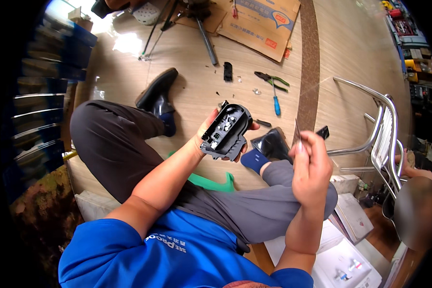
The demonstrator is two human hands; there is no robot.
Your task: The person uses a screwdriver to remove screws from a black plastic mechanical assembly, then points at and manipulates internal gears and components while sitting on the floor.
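Note:
My left hand [203,135] is wrapped round a black plastic housing [235,136], held up in front of me with its inside facing up. White fittings and a small dark socket show in its recess. To the right, my right hand [312,168] is raised apart from the housing, pinching a thin, dark, pointed tool [297,127] between thumb and fingers. The tool's exact kind is too small to make out. Beyond the hands, on the floor, lie pliers with green handles [281,83], a blue-handled screwdriver [277,105] and a small black plastic piece [228,71].
Small loose bits [257,91] are scattered by the pliers. Flattened cardboard [259,29] lies at the far side. A metal-framed chair [386,125] stands right, near a person's hand. An open white box [345,259] is at lower right. Blue bins [43,86] line the left.

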